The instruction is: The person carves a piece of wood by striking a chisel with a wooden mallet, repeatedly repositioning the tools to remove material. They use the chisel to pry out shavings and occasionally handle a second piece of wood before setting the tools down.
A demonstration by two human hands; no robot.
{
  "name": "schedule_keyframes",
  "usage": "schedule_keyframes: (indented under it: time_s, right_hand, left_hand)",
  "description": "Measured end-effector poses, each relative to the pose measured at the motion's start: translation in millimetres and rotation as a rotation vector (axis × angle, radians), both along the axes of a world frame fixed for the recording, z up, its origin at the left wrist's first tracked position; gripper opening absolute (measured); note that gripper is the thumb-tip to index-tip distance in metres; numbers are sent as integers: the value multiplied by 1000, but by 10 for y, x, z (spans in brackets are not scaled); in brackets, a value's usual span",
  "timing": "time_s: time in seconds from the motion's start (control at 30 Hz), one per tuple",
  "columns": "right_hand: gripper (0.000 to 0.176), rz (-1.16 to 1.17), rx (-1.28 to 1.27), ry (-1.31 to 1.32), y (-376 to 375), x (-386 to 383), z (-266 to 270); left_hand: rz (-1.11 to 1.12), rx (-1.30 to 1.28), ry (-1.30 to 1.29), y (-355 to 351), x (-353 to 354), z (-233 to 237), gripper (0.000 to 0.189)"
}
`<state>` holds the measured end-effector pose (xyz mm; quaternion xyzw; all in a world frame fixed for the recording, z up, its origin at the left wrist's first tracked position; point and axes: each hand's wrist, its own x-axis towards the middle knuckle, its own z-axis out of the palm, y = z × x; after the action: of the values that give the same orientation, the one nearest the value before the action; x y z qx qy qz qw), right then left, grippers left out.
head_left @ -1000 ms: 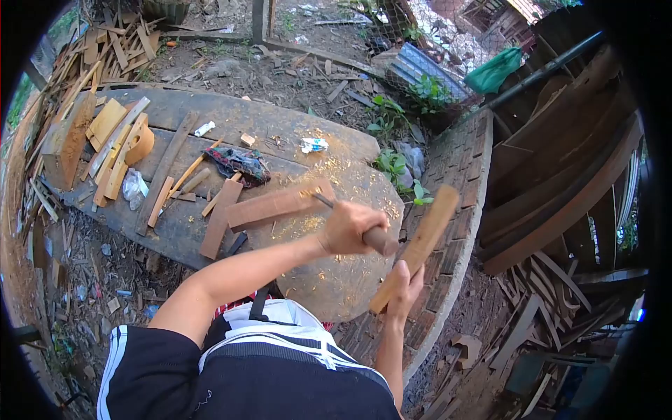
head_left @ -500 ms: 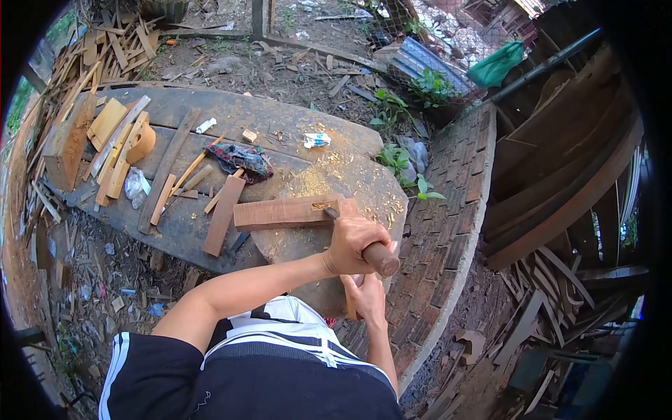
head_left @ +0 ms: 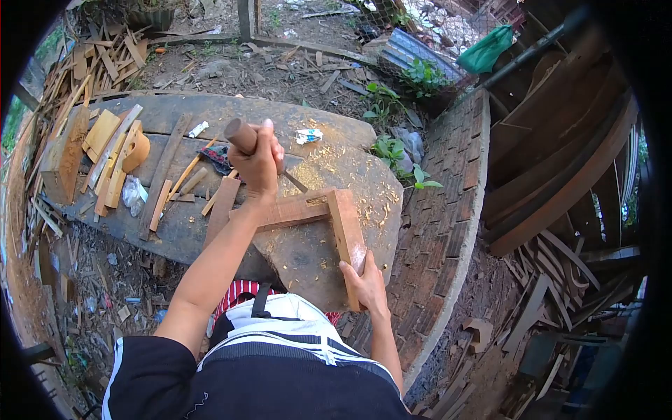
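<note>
My left hand [head_left: 257, 168] is wrapped round the wooden handle of a chisel [head_left: 241, 136]. The blade slants down to the right, its tip near a slot in a reddish wooden bar [head_left: 290, 212]. A second wooden piece [head_left: 345, 227] crosses the bar's right end, forming a corner. My right hand [head_left: 365, 283] grips this second piece near its lower end, beside a pale patch. Wood shavings [head_left: 308, 171] lie around the slotted bar. Part of the bar's left side is hidden behind my left forearm.
The dark plank table [head_left: 157, 112] carries wooden blocks [head_left: 105, 136], thin sticks, a patterned cloth [head_left: 218, 157], a plastic bag [head_left: 133, 192] and a crumpled packet [head_left: 308, 136]. A low brick wall [head_left: 448, 210] curves along the right. Scrap wood [head_left: 553, 301] is piled beyond it.
My left hand has swung up and left with the chisel, whose handle now leans the other way. The second wooden piece and my right hand on it are now more fully visible.
</note>
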<state>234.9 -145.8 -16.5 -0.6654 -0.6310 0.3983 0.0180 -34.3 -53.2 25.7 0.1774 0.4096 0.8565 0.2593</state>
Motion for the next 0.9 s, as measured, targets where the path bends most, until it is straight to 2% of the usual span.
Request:
schedule_keyframes:
  time_s: [0.1,0.23,0.3,0.53,0.67,0.73,0.9]
  right_hand:
    - [93,6,67,9,-26,32,-124]
    - [92,-1,64,15,-24,62,-153]
    - [91,14,87,10,-39,36,-140]
    - [89,-3,102,30,-63,25,-158]
    - [88,-6,85,49,-57,18,-139]
    - [88,-2,83,45,-61,20,-149]
    - [78,-23,159,61,-88,17,-203]
  left_hand:
    - [-29,72,-15,-45,40,52,19]
    - [-215,74,75,-66,261,59,17]
    - [-270,-15,201,-106,362,70,17]
    - [-251,-42,399,-59,432,-165,13]
    - [-282,-53,342,-65,471,-146,15]
    - [-280,-20,513,-52,493,-158,16]
    - [-275,-49,638,-58,538,-75,15]
